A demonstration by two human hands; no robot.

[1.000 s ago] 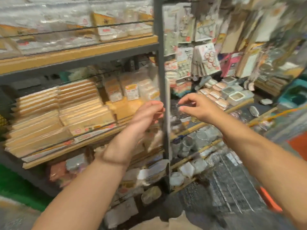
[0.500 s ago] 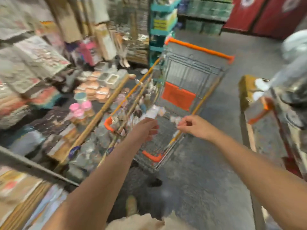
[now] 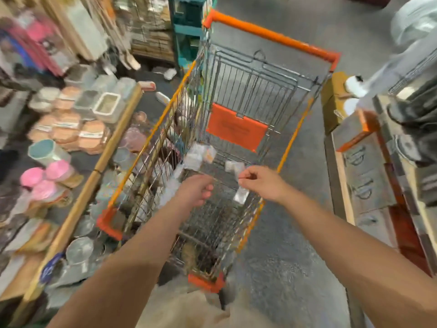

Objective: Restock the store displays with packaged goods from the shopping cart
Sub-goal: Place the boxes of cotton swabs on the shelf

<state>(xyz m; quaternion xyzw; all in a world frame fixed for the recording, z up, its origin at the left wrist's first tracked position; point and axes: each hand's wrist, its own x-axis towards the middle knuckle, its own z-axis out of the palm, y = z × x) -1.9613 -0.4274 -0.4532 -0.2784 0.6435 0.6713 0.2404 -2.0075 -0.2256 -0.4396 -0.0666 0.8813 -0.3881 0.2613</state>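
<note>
A wire cart (image 3: 250, 95) with an orange handle and orange trim is standing in the aisle, its basket holding a few small clear packets (image 3: 197, 156) near the middle. A small clear packet (image 3: 241, 194) is hanging from the right hand's (image 3: 262, 183) pinching fingers (image 3: 244, 179) over the basket. Shelf displays (image 3: 71, 129) of packaged containers are sitting just left of the cart.
</note>
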